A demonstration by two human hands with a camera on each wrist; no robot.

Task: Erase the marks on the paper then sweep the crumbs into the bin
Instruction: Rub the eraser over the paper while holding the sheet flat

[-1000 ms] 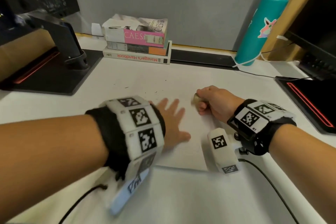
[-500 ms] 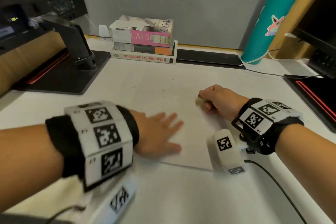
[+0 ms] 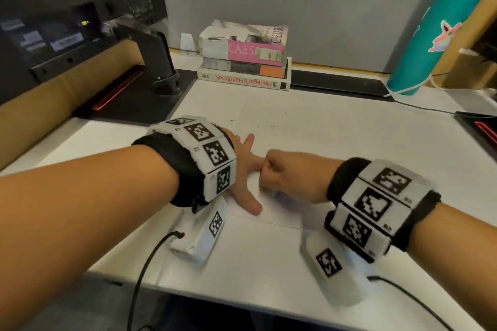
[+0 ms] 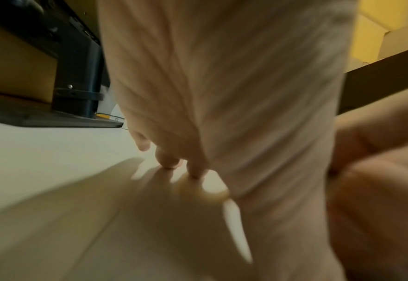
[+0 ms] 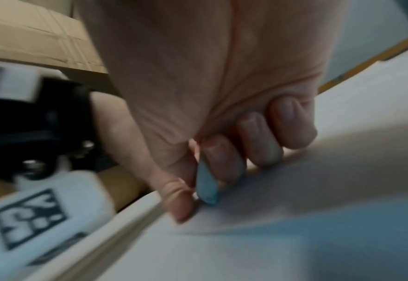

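Observation:
A white paper sheet (image 3: 279,212) lies on the white table (image 3: 242,271). My left hand (image 3: 246,169) presses flat on the sheet with its fingers spread; its fingertips (image 4: 169,163) touch the sheet. My right hand (image 3: 282,172) is curled into a fist right beside the left index finger. It pinches a small pale eraser (image 5: 206,184) between thumb and index finger, tip down on the paper. The fist hides the eraser in the head view. Several dark crumbs (image 3: 273,130) lie scattered beyond the hands. No bin is in view.
A stack of books (image 3: 244,62) sits at the back centre, a teal bottle (image 3: 435,35) at the back right. A black monitor stand (image 3: 158,62) and its base fill the left. A black pad (image 3: 481,126) lies at the right. The table's front edge runs close below my wrists.
My left hand slid right and forward on the paper. My right fist moved left and nearer until it met the left index finger. The eraser went out of sight in the head view.

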